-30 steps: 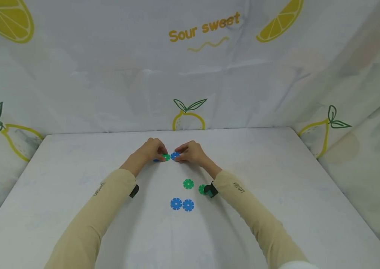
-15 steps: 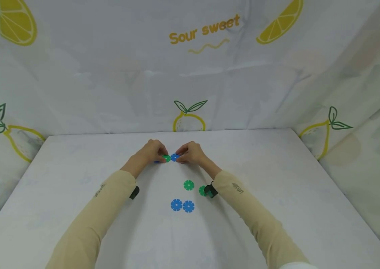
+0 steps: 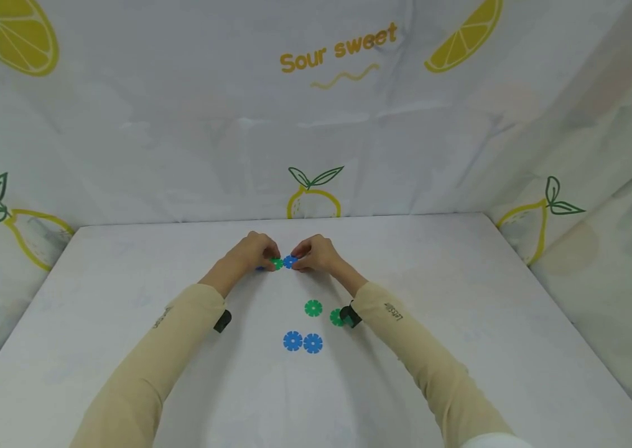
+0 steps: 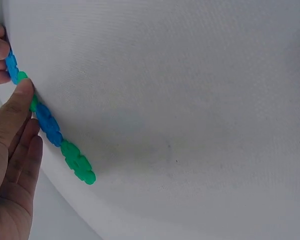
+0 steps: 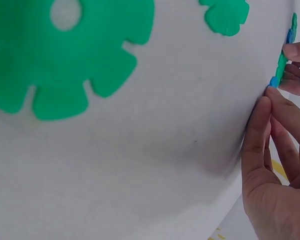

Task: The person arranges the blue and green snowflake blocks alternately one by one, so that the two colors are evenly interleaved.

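At the far middle of the table, my left hand (image 3: 250, 250) pinches a green notched snowflake disc (image 3: 277, 264) between thumb and fingers. Beyond that hand, the left wrist view shows a blue disc (image 4: 48, 125) and a green end disc (image 4: 77, 161) in line with it, forming a chain. My right hand (image 3: 321, 254) pinches another blue disc (image 3: 290, 262), whose edge meets the held green one; whether their slots interlock I cannot tell. Fingers cover part of both held discs.
Two loose blue discs, a left one (image 3: 293, 340) and a right one (image 3: 313, 343), lie side by side nearer the body. A green disc (image 3: 313, 308) lies behind them. Another green disc (image 3: 336, 317) is partly hidden by the right wrist camera (image 3: 351, 315). A lemon-print cloth (image 3: 209, 155) hangs behind the table.
Both hands stay almost in place with their discs held edge to edge. The small shift across the whole picture comes from the head camera.
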The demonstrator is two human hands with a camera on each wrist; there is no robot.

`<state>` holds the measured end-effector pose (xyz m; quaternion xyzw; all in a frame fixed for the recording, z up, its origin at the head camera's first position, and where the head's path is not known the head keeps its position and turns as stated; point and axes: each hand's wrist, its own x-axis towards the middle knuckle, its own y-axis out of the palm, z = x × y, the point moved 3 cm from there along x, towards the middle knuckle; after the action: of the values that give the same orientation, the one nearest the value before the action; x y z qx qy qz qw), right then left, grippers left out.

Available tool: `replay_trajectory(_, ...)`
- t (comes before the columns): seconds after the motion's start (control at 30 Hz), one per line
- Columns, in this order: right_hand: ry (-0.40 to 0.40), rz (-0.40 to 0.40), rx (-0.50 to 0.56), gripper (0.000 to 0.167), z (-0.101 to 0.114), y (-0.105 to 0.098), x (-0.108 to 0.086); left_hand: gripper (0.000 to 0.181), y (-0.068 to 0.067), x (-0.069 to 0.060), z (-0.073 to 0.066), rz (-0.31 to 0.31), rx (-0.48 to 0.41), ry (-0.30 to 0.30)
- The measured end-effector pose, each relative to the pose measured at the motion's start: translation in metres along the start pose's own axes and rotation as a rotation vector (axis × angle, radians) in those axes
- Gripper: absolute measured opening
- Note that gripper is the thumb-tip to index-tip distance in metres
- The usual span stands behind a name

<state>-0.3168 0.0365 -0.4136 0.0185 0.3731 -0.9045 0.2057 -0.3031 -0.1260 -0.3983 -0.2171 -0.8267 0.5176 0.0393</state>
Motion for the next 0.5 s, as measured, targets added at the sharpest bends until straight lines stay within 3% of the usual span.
replay_trajectory(0.23, 0.021, 0.003, -0.031, 0.023, -0.0002, -0.0001, 0.0003, 0.026, -0.0004, 0.0009, 0.0036, -0.006, -0.058, 0.012)
replay_trajectory(0.5, 0.048, 0.016, 0.008, 0.025, -0.0026, -0.002, -0.0011, 0.031, -0.0011, 0.0013, 0.0046, -0.029, -0.087, 0.021)
